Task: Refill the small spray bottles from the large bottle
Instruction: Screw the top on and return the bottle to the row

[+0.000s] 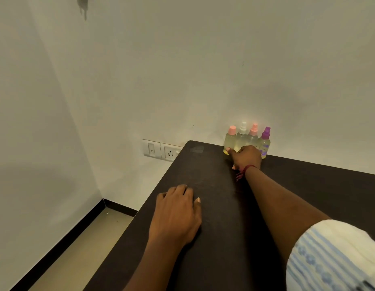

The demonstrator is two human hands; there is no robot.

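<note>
Several small spray bottles stand in a tight row against the wall at the table's back edge: a pink-capped one [230,139], a white-capped one [243,134], another pink-capped one [253,133] and a purple-capped one [265,139]. All hold pale yellowish liquid. My right hand [246,157] reaches out to their lower fronts, forefinger touching the base of the leftmost bottle, thumb held back near the table. It hides the middle bottles' bases. My left hand [176,215] lies palm down on the dark table [308,185], holding nothing. No large bottle is in view.
The dark table's left edge runs diagonally from the back corner toward me. A wall switch and socket plate [161,151] sits just left of that corner. Below it are beige floor and black skirting [77,234]. White walls close in at the left and the back.
</note>
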